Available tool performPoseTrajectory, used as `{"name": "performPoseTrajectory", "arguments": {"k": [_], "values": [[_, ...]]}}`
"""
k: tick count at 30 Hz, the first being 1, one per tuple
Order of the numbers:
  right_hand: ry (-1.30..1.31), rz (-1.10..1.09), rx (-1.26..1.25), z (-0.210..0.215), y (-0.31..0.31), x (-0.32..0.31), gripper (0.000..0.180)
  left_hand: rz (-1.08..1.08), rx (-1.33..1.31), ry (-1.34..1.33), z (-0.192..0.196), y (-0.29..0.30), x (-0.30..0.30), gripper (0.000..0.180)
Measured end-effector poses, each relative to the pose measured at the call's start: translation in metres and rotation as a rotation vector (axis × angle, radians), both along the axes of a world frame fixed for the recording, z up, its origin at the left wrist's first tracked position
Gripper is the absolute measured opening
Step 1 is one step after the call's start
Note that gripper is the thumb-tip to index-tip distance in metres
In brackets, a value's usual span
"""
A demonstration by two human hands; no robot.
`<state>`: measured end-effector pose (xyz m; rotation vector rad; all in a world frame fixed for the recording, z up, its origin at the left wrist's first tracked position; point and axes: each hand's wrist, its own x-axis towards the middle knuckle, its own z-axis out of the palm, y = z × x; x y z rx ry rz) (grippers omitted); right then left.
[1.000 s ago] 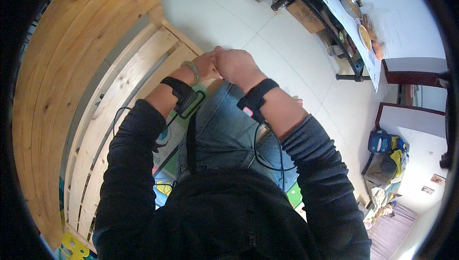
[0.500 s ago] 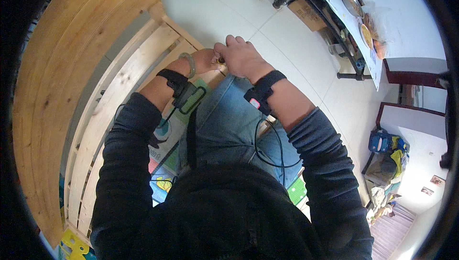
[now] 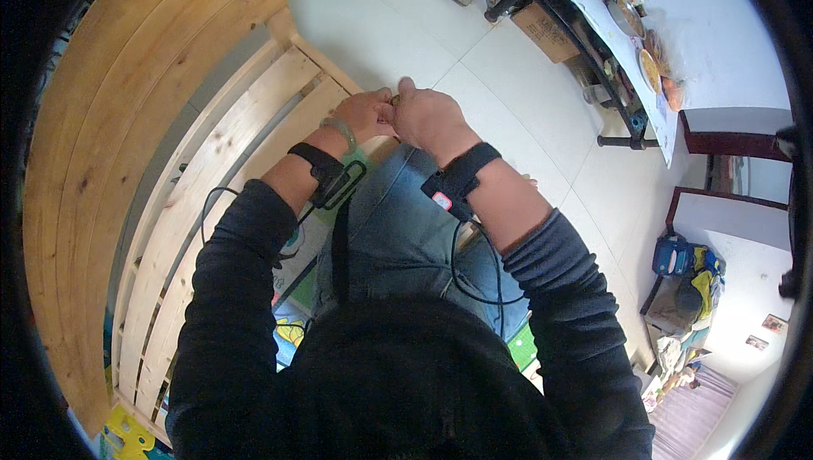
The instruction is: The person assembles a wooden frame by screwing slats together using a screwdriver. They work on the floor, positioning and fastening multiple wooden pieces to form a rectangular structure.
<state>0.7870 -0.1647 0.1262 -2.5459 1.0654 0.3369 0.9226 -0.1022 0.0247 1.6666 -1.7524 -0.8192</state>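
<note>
Hands (image 3: 398, 113) lower, nearer wooden frame (image 3: 169, 147)

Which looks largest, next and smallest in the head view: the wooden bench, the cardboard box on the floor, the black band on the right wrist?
1. wooden bench, by far the largest.
2. and 3. cardboard box and right wrist band look about alike; the band is much nearer the camera, so I will not rank them.

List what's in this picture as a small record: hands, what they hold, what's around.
left hand: meets the right one above the knees, fingers pinched on a small item
right hand: fingers also on that item
item: brownish, too small to identify
wrists: black bands with cables
left side: slatted wooden bench
floor: pale tiles
</note>
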Motion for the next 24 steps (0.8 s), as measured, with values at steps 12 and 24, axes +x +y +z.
{"name": "performPoseTrajectory", "arguments": {"k": [12,24], "values": [[0.029,0.22,-0.066,0.001,-0.004,-0.001,0.028,-0.023,0.06,-0.164,-0.01,-0.004,-0.005,0.032],[0.213,0.118,0.074,0.011,-0.018,0.001,0.03,0.074,0.052,-0.007,-0.022,-0.004,-0.009,0.033]]}}
